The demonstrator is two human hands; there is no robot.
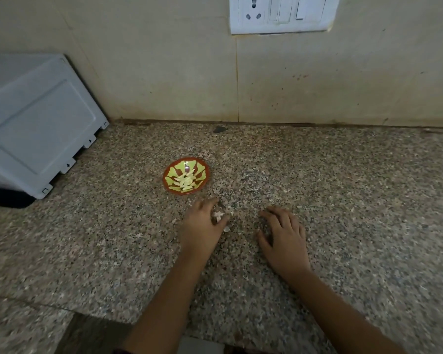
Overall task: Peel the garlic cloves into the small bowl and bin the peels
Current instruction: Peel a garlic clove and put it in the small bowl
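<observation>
A small red bowl with a green pattern [169,172] stands on the speckled granite counter and holds several peeled pale garlic cloves [186,181]. Just below and right of it, my left hand [201,227] is cupped on the counter around a small heap of whitish garlic peels [218,215]. One pale scrap [226,229] lies beside its thumb. My right hand [284,233] rests palm down on the counter with fingers spread, holding nothing. Small peel flakes are scattered between and around both hands.
A grey appliance [36,123] stands at the left against the beige tiled wall. A white socket and switch plate [281,14] is on the wall above. The counter's front edge [100,316] steps back at the lower left. No bin shows.
</observation>
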